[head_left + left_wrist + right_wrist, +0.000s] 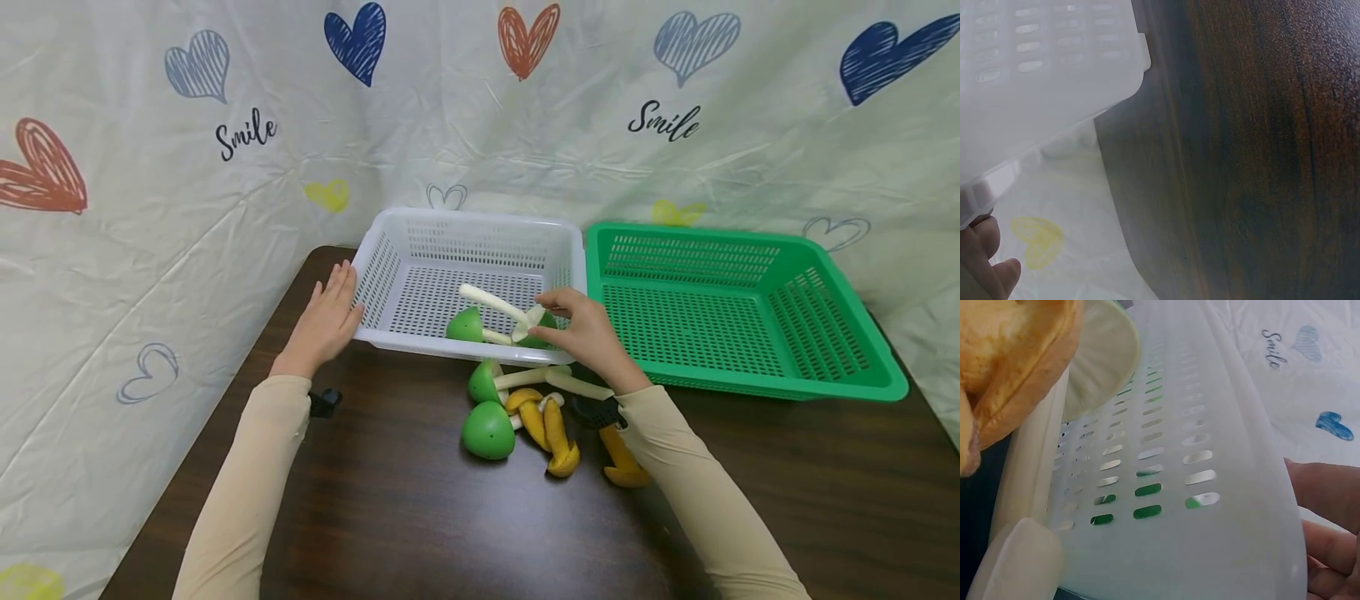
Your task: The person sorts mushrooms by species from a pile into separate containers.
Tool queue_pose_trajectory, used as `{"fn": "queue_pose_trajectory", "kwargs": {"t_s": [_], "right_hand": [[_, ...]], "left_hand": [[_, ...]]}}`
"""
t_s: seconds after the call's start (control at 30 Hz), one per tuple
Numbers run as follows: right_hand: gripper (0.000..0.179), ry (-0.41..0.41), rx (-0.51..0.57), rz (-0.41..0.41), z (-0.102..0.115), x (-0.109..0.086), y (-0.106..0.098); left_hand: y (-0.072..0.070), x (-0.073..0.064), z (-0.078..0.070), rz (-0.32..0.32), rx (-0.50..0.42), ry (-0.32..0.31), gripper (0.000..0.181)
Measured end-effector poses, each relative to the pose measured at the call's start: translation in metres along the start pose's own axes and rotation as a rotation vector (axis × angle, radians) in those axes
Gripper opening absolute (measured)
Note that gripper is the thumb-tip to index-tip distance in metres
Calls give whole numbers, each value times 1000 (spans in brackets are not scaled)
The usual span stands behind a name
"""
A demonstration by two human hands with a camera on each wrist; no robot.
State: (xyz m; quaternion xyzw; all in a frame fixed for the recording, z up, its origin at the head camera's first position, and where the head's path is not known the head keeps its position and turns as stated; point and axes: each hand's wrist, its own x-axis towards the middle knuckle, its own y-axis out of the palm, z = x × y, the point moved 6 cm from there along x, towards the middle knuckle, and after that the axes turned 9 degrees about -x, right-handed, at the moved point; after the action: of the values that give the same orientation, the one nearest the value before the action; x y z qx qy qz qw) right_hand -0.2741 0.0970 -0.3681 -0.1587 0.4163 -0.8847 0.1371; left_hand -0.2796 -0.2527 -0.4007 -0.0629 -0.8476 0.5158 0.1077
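In the head view my left hand (322, 318) rests with straight fingers along the left rim of the white basket (450, 343). My right hand (587, 332) reaches over that basket's front right corner. Its thumb and fingers pinch a green-capped toy mushroom (491, 302), whose long white stem points left and whose pale underside faces up. Another green mushroom (464, 325) lies in the basket beside it. The right wrist view shows the right fingers (1329, 512) beyond the basket's rim; the pinched mushroom is hidden there.
In front of the white basket lie green mushrooms (488, 431) and several yellow mushrooms (557, 437), partly under the right wrist. A green basket (750, 379) stands to the right. The dark table (405, 500) meets a white printed curtain (450, 117) behind.
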Motion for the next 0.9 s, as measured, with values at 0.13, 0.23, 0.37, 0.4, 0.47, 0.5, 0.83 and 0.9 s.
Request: {"fn": "queue_pose_trajectory", "kwargs": {"t_s": [0.13,0.23,0.37,0.4,0.47,0.5,0.83,0.9], "right_hand": [[43,-7,11,-12,-1,0,-1],[41,-6,24,-24,-1,-1,-2],[37,-22,39,-58,-2,-6,-7],[37,-28,39,-68,-2,-8,-9],[35,-39,45,-87,-1,-11,-12],[35,-46,42,-98,-1,-13,-14],[34,-126,-22,-207,3,-34,-32],[34,-131,-30,-223,3,-37,-34]], "left_hand": [[1,1,0,2,1,-1,63],[1,1,-1,5,-5,1,63],[1,2,-1,7,-8,7,62],[1,2,-1,7,-9,6,62],[2,2,-1,9,-2,2,63],[2,2,-1,9,-1,-1,63],[2,0,0,20,-10,-1,62],[1,0,0,20,-9,-6,63]]}}
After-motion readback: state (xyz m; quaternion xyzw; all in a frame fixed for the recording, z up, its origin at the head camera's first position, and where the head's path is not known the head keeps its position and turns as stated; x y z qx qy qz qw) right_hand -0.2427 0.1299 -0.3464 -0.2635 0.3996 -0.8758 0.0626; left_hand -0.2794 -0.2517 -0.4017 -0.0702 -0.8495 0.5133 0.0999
